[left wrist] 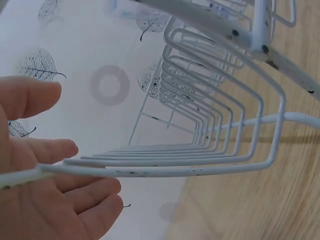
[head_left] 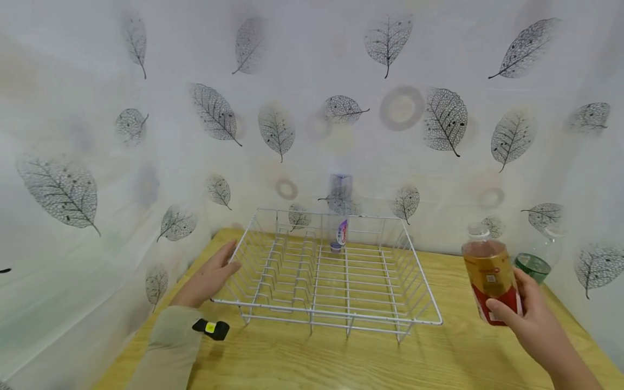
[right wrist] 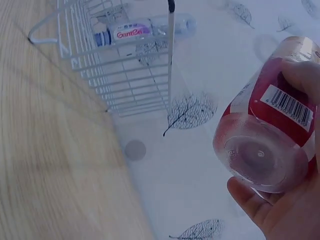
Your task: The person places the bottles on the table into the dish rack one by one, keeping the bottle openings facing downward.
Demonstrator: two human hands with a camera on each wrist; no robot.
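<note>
A white wire dish rack (head_left: 348, 319) stands on the wooden table. At its left side is my left hand (head_left: 209, 276), fingers fairly straight; in the left wrist view a rack wire (left wrist: 150, 172) crosses in front of the palm, and whether they touch I cannot tell. My right hand (head_left: 536, 319) grips a clear plastic bottle (head_left: 489, 279) with a red and gold label, held upright right of the rack. The right wrist view shows its clear base and a barcode. Toward the rack's back, a clear bottle (head_left: 342, 233) with a purple-white label stands cap down.
Behind my right hand is another clear bottle (head_left: 533, 265) with a green band, partly hidden. A whitish sheet (head_left: 312, 81) printed with leaves hangs behind the table and along its sides. Wooden tabletop (head_left: 273, 357) shows in front of the rack.
</note>
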